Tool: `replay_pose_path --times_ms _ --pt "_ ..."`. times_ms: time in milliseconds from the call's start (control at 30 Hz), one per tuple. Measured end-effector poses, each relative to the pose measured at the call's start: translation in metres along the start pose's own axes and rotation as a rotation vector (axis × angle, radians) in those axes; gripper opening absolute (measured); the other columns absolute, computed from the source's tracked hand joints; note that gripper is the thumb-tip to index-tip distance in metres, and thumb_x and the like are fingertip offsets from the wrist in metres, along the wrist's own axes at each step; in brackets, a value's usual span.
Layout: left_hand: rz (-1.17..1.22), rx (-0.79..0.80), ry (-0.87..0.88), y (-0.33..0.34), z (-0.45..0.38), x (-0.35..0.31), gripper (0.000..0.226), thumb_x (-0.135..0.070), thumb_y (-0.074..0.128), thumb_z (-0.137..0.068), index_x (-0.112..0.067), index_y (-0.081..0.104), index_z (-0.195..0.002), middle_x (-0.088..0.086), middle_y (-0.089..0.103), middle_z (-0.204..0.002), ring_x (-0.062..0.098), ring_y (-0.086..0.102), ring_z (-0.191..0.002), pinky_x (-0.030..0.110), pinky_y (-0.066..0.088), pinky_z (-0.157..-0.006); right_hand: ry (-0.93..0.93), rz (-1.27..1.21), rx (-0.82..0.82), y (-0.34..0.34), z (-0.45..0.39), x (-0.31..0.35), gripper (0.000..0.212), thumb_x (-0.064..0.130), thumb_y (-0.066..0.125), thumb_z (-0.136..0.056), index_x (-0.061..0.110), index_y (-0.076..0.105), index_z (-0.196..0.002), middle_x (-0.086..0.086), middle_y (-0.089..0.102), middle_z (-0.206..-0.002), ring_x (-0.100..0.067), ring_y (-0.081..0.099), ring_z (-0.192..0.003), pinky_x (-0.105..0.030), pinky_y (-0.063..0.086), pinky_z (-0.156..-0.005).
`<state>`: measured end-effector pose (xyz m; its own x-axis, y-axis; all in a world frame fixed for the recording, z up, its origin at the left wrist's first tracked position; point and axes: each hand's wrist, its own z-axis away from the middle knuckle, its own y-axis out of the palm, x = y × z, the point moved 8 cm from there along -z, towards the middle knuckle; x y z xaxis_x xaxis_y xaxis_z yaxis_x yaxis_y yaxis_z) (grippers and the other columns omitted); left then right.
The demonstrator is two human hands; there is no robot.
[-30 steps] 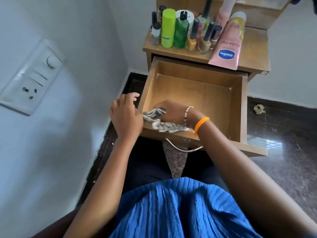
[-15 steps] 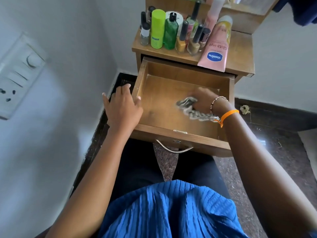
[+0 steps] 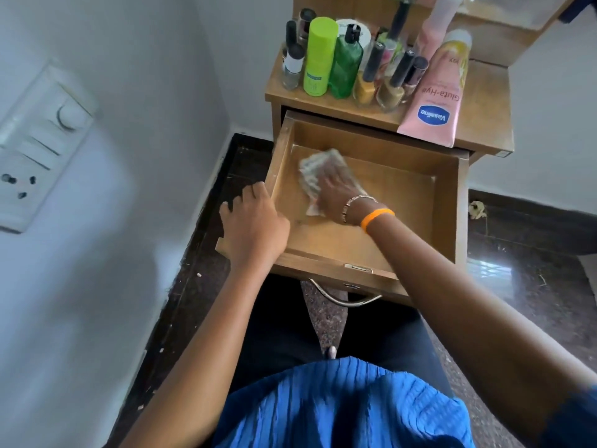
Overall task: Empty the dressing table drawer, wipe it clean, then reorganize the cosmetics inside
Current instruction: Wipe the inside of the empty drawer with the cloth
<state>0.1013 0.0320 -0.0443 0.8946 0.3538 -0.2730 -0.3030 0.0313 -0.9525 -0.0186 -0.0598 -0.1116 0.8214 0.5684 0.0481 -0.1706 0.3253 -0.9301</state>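
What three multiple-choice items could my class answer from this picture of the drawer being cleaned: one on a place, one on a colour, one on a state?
1. Where is the cloth?
A. On the tabletop
B. Inside the drawer, toward its far left part
C. On the floor

2. What colour is the band on the right wrist?
A. Orange
B. Green
C. Black

3. What does the drawer hold besides the cloth and the hand?
A. Nail polish bottles
B. A pink tube
C. Nothing visible; the cosmetics stand on the tabletop

Answers:
1. B, the right hand presses the cloth on the drawer's floor.
2. A, the band is bright orange.
3. C, bare wood shows inside, while the left hand rests on the drawer's left wall.
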Motion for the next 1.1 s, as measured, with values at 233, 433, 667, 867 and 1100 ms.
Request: replay_pose_path --times_ms 233,433,667,867,1100 --pt "0.001 -0.038 0.022 -0.003 -0.006 -0.005 0.033 -0.007 0.042 -0.087 -0.007 0.048 -0.119 0.008 0.057 -0.117 0.027 0.055 -0.107 0.042 0.039 -0.093 0.076 -0.184 -0.056 -0.019 -0.026 0.016 0.099 0.022 0.071 -0.079 0.004 0.003 -0.148 -0.015 0.006 -0.157 -0.029 0.008 -0.146 -0.037 0.013 -0.119" --pt "0.014 -0.019 0.018 -0.003 -0.003 -0.004 0.038 -0.007 0.044 -0.087 -0.005 0.045 -0.125 0.011 0.054 -0.123 0.028 0.054 -0.110 0.040 0.041 -0.089 -0.166 -0.004 0.055 -0.018 0.038 0.056 0.048 0.015 0.061 -0.083 0.023 0.051 -0.129 -0.011 0.062 -0.123 -0.030 0.059 -0.110 -0.033 0.047 -0.085" --pt "0.000 -0.079 0.001 -0.007 0.007 -0.001 0.039 -0.013 0.043 -0.091 -0.007 0.047 -0.129 0.010 0.058 -0.125 0.028 0.054 -0.113 0.040 0.038 -0.096 -0.277 0.006 -0.019 -0.018 0.053 0.069 0.041 0.014 0.056 -0.086 0.034 0.058 -0.121 -0.006 0.067 -0.113 -0.031 0.062 -0.100 -0.030 0.043 -0.072" --pt "0.006 -0.178 -0.088 -0.013 0.011 0.007 0.055 -0.018 0.048 -0.085 -0.008 0.037 -0.137 0.012 0.050 -0.134 0.032 0.048 -0.121 0.049 0.020 -0.112 -0.076 -0.101 0.088 -0.014 0.073 0.017 0.044 0.015 0.066 -0.070 0.040 0.064 -0.106 0.005 0.067 -0.109 -0.024 0.063 -0.098 -0.025 0.044 -0.066" --pt "0.170 -0.417 -0.146 -0.031 0.017 0.014 0.058 0.001 0.050 -0.075 -0.008 0.037 -0.131 0.011 0.044 -0.134 0.031 0.053 -0.117 0.054 0.031 -0.108 0.117 -0.529 -0.347 -0.075 0.054 -0.016 0.039 -0.004 0.055 -0.070 0.020 0.071 -0.096 -0.007 0.070 -0.099 -0.029 0.064 -0.094 -0.029 0.048 -0.074"
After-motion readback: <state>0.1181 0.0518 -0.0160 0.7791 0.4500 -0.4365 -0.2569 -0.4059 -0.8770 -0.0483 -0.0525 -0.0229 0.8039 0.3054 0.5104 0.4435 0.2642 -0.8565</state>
